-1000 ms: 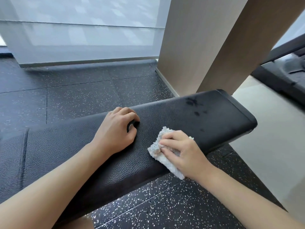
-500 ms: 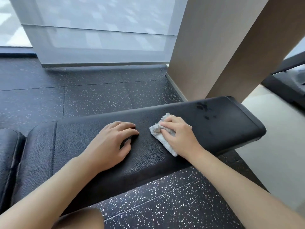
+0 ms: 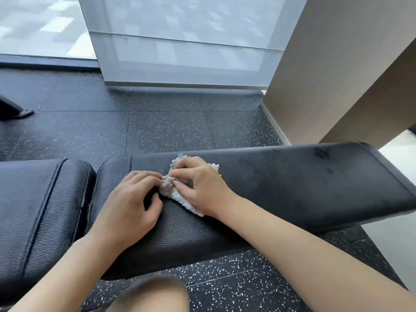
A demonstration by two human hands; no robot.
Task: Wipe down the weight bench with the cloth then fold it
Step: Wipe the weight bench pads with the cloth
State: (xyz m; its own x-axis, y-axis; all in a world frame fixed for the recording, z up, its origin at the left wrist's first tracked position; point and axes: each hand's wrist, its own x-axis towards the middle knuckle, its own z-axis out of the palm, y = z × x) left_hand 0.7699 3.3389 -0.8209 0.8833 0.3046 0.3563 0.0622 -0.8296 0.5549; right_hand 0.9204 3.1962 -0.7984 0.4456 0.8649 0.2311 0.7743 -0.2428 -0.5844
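My right hand [image 3: 202, 188] lies over the white cloth [image 3: 180, 197], fingers curled and pinching its bunched edge where my fingertips point left. My left hand [image 3: 130, 203] meets it there, its fingertips pinching the same gathered fold from the other side, thumb tucked just below the pinch. The cloth is crumpled between the two grips, with one fluffy corner poking out above my right knuckles and another trailing below my right palm toward my wrist. It rests on the black weight bench [image 3: 292, 188], which runs out to the right of my grip and carries a few dark marks [image 3: 322, 154] near its far end. Left of my left hand sits a separate black seat pad [image 3: 40, 210]. Beneath and beyond lies speckled rubber floor [image 3: 180, 129].
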